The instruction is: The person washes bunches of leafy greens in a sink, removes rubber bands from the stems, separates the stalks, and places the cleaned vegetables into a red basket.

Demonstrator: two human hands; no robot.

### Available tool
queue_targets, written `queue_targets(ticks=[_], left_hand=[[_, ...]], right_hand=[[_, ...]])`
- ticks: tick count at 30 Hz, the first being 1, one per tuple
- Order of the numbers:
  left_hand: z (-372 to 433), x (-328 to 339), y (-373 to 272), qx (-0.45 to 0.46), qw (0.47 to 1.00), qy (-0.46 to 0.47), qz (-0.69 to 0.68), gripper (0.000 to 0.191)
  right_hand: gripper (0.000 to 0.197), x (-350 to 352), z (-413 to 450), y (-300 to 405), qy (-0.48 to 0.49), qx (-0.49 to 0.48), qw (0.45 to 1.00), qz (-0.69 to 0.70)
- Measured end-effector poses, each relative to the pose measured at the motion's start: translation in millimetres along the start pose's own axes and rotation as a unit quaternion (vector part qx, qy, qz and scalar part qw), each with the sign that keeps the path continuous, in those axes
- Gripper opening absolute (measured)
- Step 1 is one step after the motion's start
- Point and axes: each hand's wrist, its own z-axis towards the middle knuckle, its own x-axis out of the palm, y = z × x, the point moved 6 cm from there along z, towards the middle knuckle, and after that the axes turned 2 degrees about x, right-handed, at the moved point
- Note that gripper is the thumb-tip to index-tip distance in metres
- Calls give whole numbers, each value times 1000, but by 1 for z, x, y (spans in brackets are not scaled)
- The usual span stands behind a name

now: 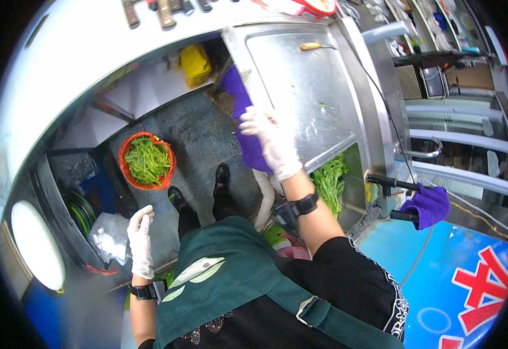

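My right hand point(272, 140), in a white glove, is over the near edge of a stainless steel counter point(297, 87), beside a purple cloth point(247, 135) hanging there. Its fingers are partly spread; whether they touch the edge or hold anything I cannot tell. My left hand point(141, 242), gloved too, hovers at the left of my green apron with curled fingers and no visible object. A red basket point(122, 163) of cut green stems point(148, 162) sits on the floor near my shoes. Leafy greens point(330, 183) lie in the sink point(354, 187). A yellow-handled tool point(311, 46) rests on the counter's far part.
A white worktop point(79, 48) curves along the left, with several knives point(166, 15) at its far end. Beneath it is a yellow container point(195, 65). A faucet point(428, 150) and a purple rag point(428, 207) are at the right. A plastic bag point(110, 237) lies low left.
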Motion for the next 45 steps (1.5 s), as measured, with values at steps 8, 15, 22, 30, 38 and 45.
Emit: queue_targets(ticks=[8,15,22,30,38,45], left_hand=[[20,79,-45,20,997,67,21,24],[24,129,-78,24,994,80,76,25],[27,151,-89,22,991,91,92,25],[34,125,-76,15,989,104,102,25],[25,40,-89,36,991,76,104,25],[-5,-52,-68,-27,996,-10,83,24]], right_hand=[[31,-233,31,97,-285,-212,718,-599],[20,-260,66,49,-250,-126,855,-436],[33,-245,32,35,-262,-134,752,-590],[15,-163,-38,46,-139,46,972,-182],[12,105,-55,-20,54,-203,933,-292],[37,153,-11,-250,166,-99,868,-457]])
